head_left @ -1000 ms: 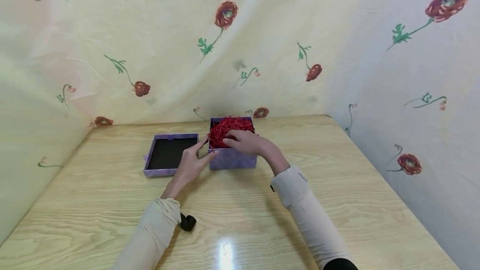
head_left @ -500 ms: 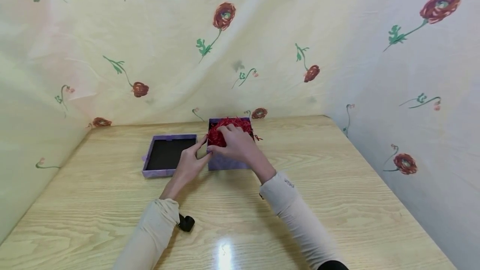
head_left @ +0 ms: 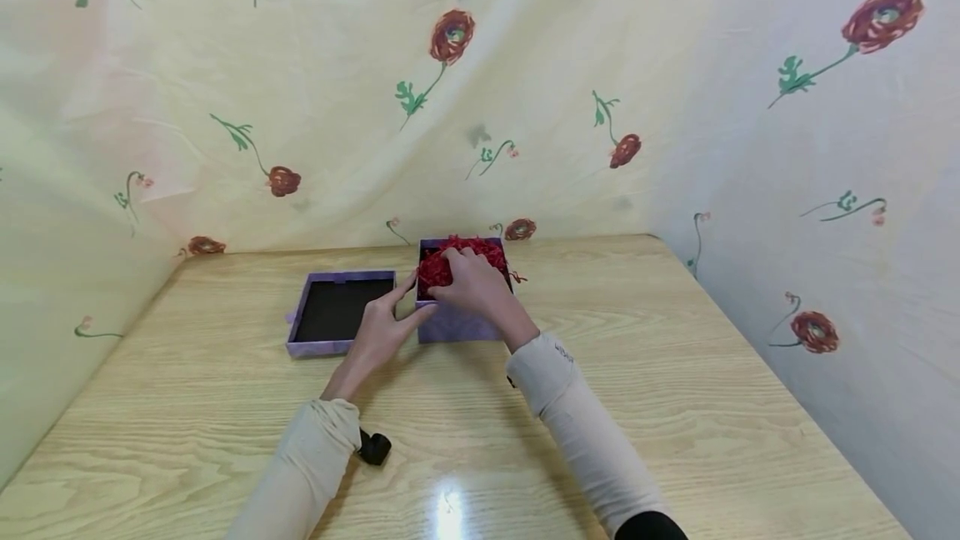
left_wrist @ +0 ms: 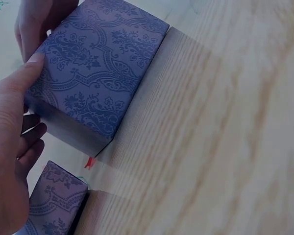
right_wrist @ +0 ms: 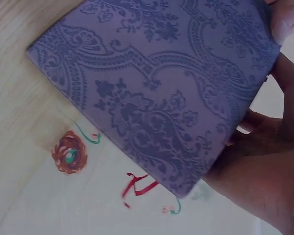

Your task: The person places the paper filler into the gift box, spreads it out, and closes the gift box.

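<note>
A purple box point(head_left: 459, 327) with a damask pattern stands at the back of the table, filled with red shredded paper point(head_left: 480, 249). My left hand point(head_left: 378, 330) grips its front left corner, thumb on the front face and fingers along the left side. Over the open top, my right hand point(head_left: 476, 286) holds some of the paper between thumb and fingers; its fingertips are partly hidden. In the left wrist view the box point(left_wrist: 98, 68) shows its patterned front. The right wrist view has the box point(right_wrist: 152, 83) hiding most of what the right hand point(right_wrist: 264, 171) holds.
Left of the box lies its purple lid point(head_left: 322, 348), black inside facing up. A few red strands point(head_left: 518, 277) hang over the box's right edge. Behind the wooden table point(head_left: 637, 398) hangs a flowered cloth point(head_left: 337, 90), which also runs along both sides.
My right hand has moved left across the box, deeper over the shredded paper. Red strands now poke out past the right edge. My left hand keeps its place at the corner.
</note>
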A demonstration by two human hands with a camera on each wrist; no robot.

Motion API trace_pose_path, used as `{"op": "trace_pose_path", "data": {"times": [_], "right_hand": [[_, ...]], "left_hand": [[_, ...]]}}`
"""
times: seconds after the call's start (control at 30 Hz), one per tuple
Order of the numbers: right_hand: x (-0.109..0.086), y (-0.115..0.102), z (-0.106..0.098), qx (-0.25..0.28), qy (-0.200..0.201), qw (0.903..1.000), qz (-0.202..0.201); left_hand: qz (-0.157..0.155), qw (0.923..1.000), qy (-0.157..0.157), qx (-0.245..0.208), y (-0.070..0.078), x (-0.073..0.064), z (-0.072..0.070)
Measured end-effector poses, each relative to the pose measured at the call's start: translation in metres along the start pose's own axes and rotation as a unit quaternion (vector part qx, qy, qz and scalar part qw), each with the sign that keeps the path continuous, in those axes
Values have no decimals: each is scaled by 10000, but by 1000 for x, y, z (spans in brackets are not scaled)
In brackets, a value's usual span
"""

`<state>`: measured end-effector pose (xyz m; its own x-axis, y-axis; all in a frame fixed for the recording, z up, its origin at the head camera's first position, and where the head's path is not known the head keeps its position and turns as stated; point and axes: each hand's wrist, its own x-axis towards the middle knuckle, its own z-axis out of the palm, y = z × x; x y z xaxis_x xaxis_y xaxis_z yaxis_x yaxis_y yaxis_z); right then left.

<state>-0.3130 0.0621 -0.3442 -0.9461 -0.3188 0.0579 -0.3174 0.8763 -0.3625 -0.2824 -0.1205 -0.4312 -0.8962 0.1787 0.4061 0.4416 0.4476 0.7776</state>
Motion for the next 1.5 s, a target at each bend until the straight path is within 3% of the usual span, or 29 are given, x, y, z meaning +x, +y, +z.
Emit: {"op": "trace_pose_path", "data": {"times": [0.3,0.6,0.83,1.03,1.23,1.37,1.5], "right_hand": [[13,10,2,163,-400,9982,423],[27,15,3,65,-900,9959,101],[28,20,4,145,-989,9950,-33],[11,5,-6,-33,-623,9980,75],[-8,-9,-11,-458,43,9985,300],[-13,-12,-10,-667,653,9947,432],[-12,-9,-6,-464,881,9934,562]], "left_hand": [[1,10000,6,-84,0,0,1],[-73,9999,-3,-131,-1,0,0],[-89,9999,-24,-116,-1,-1,1],[-23,10000,38,-67,1,0,0],[64,10000,24,-24,1,1,1],[141,9999,69,62,0,1,1],[145,9999,67,25,0,0,2]]}}
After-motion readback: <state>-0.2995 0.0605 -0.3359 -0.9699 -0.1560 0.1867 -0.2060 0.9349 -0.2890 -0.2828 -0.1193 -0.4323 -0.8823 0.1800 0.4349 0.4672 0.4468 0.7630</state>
